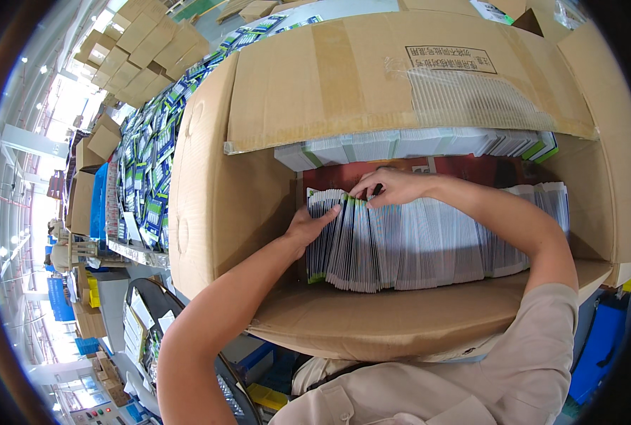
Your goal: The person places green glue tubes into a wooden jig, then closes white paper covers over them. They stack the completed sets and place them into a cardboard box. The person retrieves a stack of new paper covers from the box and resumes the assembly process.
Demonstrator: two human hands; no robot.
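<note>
A long row of thin white flat packs (pixel 429 244) stands on edge in the near half of a large open cardboard box (pixel 400 319). At the row's left end, my left hand (pixel 308 228) grips the packs, its thumb on their top edges and its other fingers mostly hidden. My right hand (pixel 393 185) reaches over from the right, its fingers bent down onto the top edges near that end. A small black object (pixel 377 189) shows between its thumb and forefinger; its kind is unclear. Several packs beside the fingers lean slightly apart.
Under the far flap (pixel 372 78) stands a second row of packs (pixel 400 144). Red printed material (pixel 330 174) lies between the rows. Left of the box, many blue-and-green packs (pixel 152 149) are heaped on a table, with stacked cartons (pixel 135 53) behind. A black round-edged tray (pixel 160 301) sits at lower left.
</note>
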